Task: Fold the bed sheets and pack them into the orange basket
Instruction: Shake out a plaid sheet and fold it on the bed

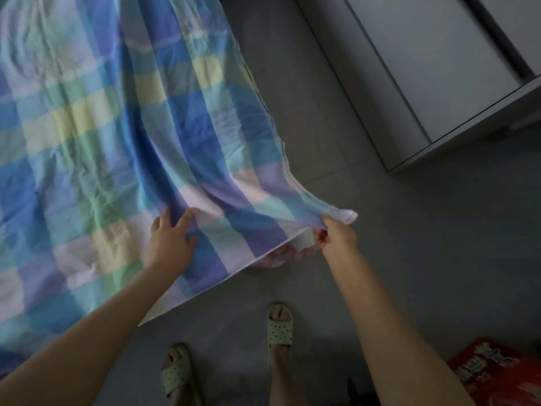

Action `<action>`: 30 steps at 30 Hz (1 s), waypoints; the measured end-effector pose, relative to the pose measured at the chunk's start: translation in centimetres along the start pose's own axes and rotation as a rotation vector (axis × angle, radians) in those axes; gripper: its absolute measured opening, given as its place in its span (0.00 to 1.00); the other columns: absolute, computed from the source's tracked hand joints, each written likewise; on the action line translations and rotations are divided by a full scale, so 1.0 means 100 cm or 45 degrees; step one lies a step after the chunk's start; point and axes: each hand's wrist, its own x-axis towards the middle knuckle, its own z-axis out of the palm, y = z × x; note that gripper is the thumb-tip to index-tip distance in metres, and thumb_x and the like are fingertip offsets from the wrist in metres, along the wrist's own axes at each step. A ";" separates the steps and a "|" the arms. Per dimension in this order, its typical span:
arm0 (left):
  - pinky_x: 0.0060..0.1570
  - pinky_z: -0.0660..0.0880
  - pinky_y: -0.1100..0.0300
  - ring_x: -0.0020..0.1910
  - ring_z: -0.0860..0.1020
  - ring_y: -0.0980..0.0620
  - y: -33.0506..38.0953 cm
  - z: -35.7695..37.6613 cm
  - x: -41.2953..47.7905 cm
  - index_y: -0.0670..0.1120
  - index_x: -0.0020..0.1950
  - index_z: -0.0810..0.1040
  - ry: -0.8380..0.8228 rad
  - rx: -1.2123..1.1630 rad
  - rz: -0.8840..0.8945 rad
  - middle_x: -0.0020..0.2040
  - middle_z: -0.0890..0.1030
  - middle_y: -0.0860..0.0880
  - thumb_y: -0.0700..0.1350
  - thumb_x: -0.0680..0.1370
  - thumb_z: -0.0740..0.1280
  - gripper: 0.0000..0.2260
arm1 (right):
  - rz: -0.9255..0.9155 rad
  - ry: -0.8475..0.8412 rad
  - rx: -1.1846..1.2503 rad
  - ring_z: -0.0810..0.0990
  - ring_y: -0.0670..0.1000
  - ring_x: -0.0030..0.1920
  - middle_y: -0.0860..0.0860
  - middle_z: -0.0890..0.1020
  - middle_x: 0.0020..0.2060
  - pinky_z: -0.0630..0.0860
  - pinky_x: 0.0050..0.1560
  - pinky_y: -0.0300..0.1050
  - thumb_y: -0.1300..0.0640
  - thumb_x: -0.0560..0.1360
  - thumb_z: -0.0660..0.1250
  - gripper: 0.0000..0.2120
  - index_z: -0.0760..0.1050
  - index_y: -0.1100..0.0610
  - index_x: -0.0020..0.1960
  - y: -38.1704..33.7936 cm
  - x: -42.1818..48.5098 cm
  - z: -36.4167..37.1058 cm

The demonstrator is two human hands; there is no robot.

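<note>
A large checked bed sheet (pixel 111 121) in blue, green, yellow and lilac lies spread over the bed and hangs past its near edge. My right hand (pixel 339 234) pinches the sheet's near right corner and holds it lifted and stretched out over the floor. My left hand (pixel 171 240) rests on the sheet further left, fingers spread and fairly straight over the cloth near its hem. A bit of pink patterned fabric (pixel 275 257) shows under the lifted edge. The orange basket is not in view.
Grey tiled floor (pixel 439 244) lies to the right and near me. A pale cabinet (pixel 439 77) stands at the upper right. A red printed box (pixel 497 373) sits at the lower right corner. My feet in pale green slippers (pixel 279 325) stand below the sheet's hem.
</note>
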 end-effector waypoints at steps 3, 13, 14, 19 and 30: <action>0.66 0.64 0.45 0.68 0.61 0.31 0.010 0.012 0.002 0.50 0.77 0.52 -0.180 0.083 -0.060 0.75 0.51 0.33 0.50 0.76 0.67 0.34 | -0.224 0.217 -0.109 0.73 0.42 0.19 0.58 0.77 0.41 0.68 0.19 0.31 0.63 0.75 0.67 0.08 0.75 0.68 0.50 -0.016 0.006 -0.032; 0.66 0.61 0.43 0.71 0.52 0.28 0.014 0.033 -0.002 0.48 0.78 0.46 -0.179 0.171 -0.105 0.76 0.45 0.33 0.48 0.78 0.65 0.36 | 0.378 -0.066 -0.298 0.78 0.55 0.24 0.58 0.74 0.37 0.73 0.19 0.42 0.62 0.79 0.62 0.02 0.71 0.60 0.51 0.036 0.057 -0.013; 0.66 0.62 0.43 0.71 0.52 0.28 0.015 0.034 -0.001 0.48 0.77 0.45 -0.176 0.167 -0.119 0.76 0.44 0.34 0.48 0.78 0.65 0.36 | 0.429 -0.112 -0.228 0.79 0.58 0.27 0.61 0.75 0.40 0.75 0.19 0.44 0.61 0.79 0.61 0.04 0.71 0.61 0.52 0.039 0.063 -0.011; 0.65 0.64 0.42 0.73 0.47 0.30 0.021 0.037 -0.001 0.51 0.77 0.40 -0.178 0.139 -0.157 0.76 0.40 0.38 0.48 0.80 0.61 0.35 | 0.514 -0.232 -0.111 0.81 0.61 0.37 0.61 0.83 0.35 0.78 0.23 0.52 0.55 0.79 0.60 0.09 0.73 0.61 0.51 0.033 0.069 -0.003; 0.65 0.65 0.38 0.75 0.43 0.33 0.028 0.019 0.002 0.58 0.77 0.41 -0.404 0.145 -0.210 0.77 0.37 0.41 0.47 0.78 0.64 0.38 | -0.487 0.087 -0.567 0.80 0.45 0.33 0.56 0.83 0.38 0.74 0.35 0.37 0.69 0.66 0.73 0.17 0.77 0.71 0.53 -0.032 0.016 -0.013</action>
